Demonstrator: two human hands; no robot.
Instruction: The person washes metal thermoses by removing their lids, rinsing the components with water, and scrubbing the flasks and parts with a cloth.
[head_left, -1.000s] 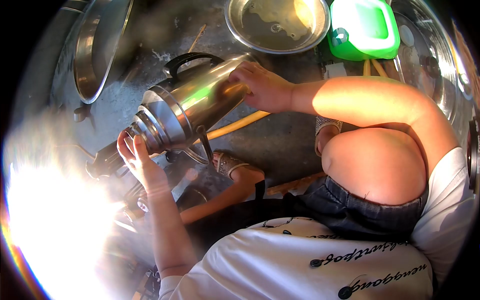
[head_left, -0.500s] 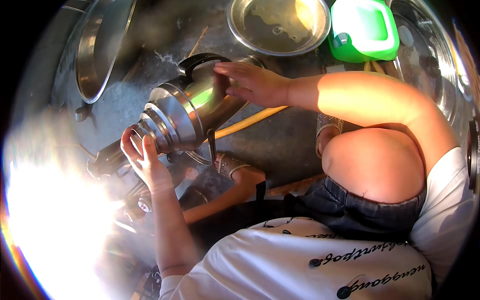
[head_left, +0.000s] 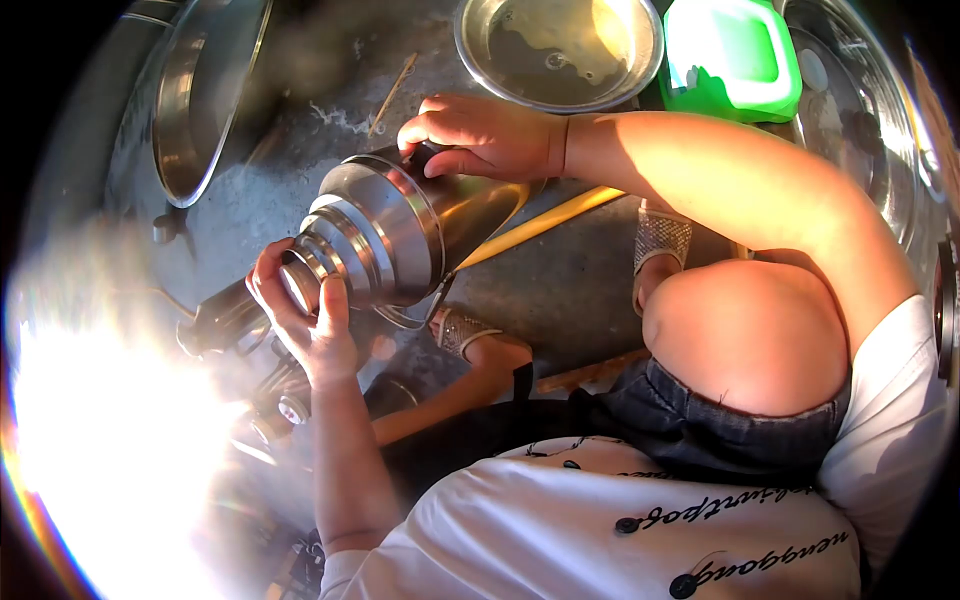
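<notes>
A shiny steel thermos flask (head_left: 405, 225) lies tilted across the view, its stepped neck toward the lower left. My left hand (head_left: 310, 310) is closed around the narrow neck end, thumb on the near side, fingers on the far side. On the upper side of the body rests my right hand (head_left: 480, 140), its fingers curled over a dark part by the shoulder, where the black handle is mostly hidden. Below the flask, a thin metal loop (head_left: 405, 318) shows beside the body.
A steel basin (head_left: 560, 95) of cloudy liquid and a green plastic container (head_left: 735, 60) stand at the top. A large metal pan (head_left: 190, 110) is at upper left. A yellow hose (head_left: 545, 225) crosses the floor behind the flask. Sandalled feet (head_left: 465, 335) are below. Glare whitens the lower left.
The thermos has rolled about its length and shifted slightly right, its black handle passing under my right hand. That hand moved up and left, its fingers now curled. My left hand stays on the neck.
</notes>
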